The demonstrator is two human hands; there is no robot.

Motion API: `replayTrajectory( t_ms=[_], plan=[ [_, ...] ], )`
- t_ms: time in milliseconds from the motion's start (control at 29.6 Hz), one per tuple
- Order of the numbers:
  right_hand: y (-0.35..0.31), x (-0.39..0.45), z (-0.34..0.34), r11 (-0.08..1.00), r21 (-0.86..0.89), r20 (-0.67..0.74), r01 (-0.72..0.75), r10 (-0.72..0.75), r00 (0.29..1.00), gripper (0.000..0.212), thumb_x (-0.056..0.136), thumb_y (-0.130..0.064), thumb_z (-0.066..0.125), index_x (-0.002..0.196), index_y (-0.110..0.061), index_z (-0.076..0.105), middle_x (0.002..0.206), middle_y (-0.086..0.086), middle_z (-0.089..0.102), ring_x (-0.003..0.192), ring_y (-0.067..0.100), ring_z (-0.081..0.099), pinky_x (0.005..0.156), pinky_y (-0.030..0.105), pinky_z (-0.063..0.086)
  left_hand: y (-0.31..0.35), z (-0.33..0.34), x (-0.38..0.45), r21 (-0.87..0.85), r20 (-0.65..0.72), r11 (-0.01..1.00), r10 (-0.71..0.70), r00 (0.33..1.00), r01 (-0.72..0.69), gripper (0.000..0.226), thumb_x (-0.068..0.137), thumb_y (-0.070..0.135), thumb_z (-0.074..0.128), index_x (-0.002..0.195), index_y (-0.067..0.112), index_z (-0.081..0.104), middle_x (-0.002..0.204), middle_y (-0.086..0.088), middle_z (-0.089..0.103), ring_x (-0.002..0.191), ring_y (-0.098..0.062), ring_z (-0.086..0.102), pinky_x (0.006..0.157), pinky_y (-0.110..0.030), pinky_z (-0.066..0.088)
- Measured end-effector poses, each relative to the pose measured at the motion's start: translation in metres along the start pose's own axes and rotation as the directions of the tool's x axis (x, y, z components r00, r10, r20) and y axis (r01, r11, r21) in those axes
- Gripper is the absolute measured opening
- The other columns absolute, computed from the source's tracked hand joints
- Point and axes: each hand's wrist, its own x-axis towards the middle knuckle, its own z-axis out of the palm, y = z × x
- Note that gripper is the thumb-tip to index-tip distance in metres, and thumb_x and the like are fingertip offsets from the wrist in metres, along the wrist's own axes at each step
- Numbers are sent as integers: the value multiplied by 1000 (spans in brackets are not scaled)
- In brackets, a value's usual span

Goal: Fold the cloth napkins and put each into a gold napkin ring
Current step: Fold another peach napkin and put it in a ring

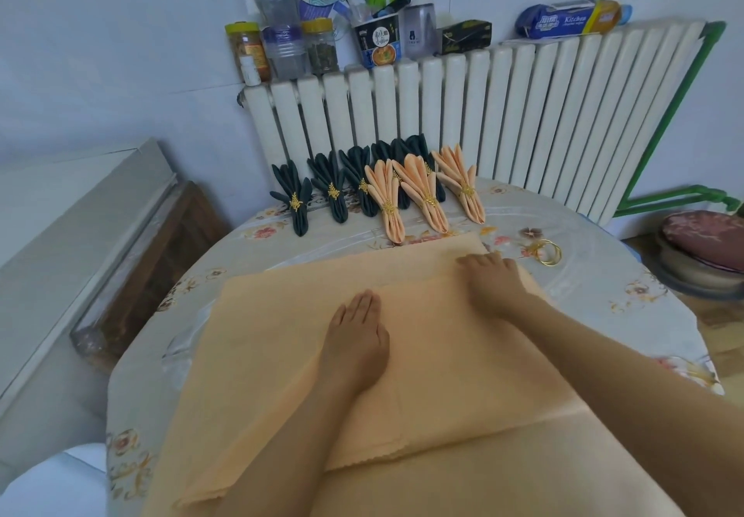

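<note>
Large peach-orange cloth napkin (282, 355) spread over round floral-clothed table (604, 315), partly folded, long axis left to right, smooth, scalloped near hem. Left hand (358, 339) flat and open, pressing napkin centre; right hand (493, 279) open, fingertips on far right folded edge. Loose gold napkin rings (548, 253) just beyond right hand, so likely right-hand pickup.

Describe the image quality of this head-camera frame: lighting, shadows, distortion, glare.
Head view: soft, even daylight, with only faint shadows under the left hand and right hand on the peach napkin. Wide-angle distortion bows the radiator and the table edge. Mild glare on the glossy tablecloth; the gold rings look slightly soft.
</note>
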Motion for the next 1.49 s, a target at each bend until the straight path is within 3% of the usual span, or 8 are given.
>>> replayTrajectory(
  t_ms=[169,304,473,744,913,1014,1318,1487],
  plan=[
    [18,32,-24,977,-212,174,33,4,985,43,92,-42,47,129,-19,47,136,7,46,134,30,28,112,49,15,-1,-1,6,6,-15,1000,2,1000,-2,54,101,26,21,153,16,9,160,3,3,146,-8,2,118,-28,-3],
    [11,30,-36,942,-329,157,71,-20,987,34,93,-39,47,116,-20,61,120,6,53,119,29,41,102,44,28,-2,0,5,-2,-14,1000,-7,1000,7,54,101,26,22,153,16,11,160,2,6,146,-8,4,118,-28,-2],
    [-6,-6,-48,978,-210,-28,14,-20,999,23,90,-12,46,103,-17,65,90,1,62,79,18,60,53,23,39,0,-2,4,-18,-5,1000,-21,1000,21,54,100,25,23,152,15,12,160,1,7,146,-9,4,118,-30,-2],
    [-54,-103,-26,974,134,-235,183,-148,961,32,91,-15,45,114,-22,65,109,0,68,102,21,59,82,30,45,5,-7,-3,-162,-89,987,-19,996,4,50,99,20,28,149,15,25,153,1,30,140,-11,21,115,-30,2],
    [-79,-137,14,940,217,-373,265,-171,912,15,68,-18,65,78,-23,74,69,-2,70,66,22,65,56,25,47,3,-11,-6,-253,-49,967,-30,998,16,65,90,35,12,152,14,15,150,-4,37,140,-14,23,115,-33,2],
    [-85,-144,31,945,164,-395,282,-199,897,7,55,-27,66,60,-27,70,52,-6,62,49,14,58,46,17,43,4,-11,-6,-213,-41,977,-6,999,-3,61,97,43,15,152,17,10,148,-4,39,140,-16,23,115,-38,6],
    [-90,-144,51,934,52,-495,354,-284,821,9,67,-28,64,60,-25,69,54,-9,60,54,14,56,52,22,42,4,-10,-2,-7,66,999,41,997,-40,59,96,56,25,150,38,11,160,1,11,145,-19,8,114,-42,4],
    [-97,-171,50,925,30,-567,379,-296,769,28,79,-35,46,80,-23,72,79,-7,65,70,18,58,61,27,45,3,-10,0,34,95,999,35,995,-38,56,95,57,26,148,41,17,160,3,5,146,-19,5,115,-43,3]
  ],
)
